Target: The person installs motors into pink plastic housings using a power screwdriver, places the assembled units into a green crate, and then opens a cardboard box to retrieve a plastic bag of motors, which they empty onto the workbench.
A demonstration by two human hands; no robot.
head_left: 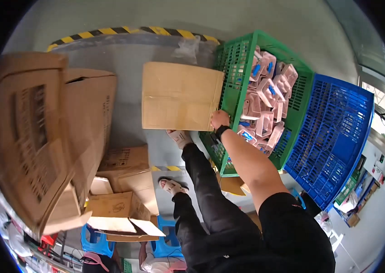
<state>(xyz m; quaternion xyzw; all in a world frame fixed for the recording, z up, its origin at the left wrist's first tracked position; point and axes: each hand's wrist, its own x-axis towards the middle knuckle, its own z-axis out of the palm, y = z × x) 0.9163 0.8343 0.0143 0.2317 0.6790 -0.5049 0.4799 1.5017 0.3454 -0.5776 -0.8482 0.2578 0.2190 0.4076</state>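
My right hand (220, 119) is closed at the lower right corner of a brown cardboard box (181, 96). One flat, taped face of the box shows, and I cannot tell how deep it is. Right beside that hand stands a green plastic crate (302, 78), its near wall close to the box. Inside the crate lie several pale pink plastic parts (265, 123), some with blue pieces on them. My left hand is out of view.
Large cardboard boxes (29, 136) lean on the left, with an opened carton (110, 204) below. A blue plastic crate (329, 141) adjoins the green one. Yellow-black floor tape (110, 31) runs beyond. Blue stools (97, 241) and other people are at the bottom left.
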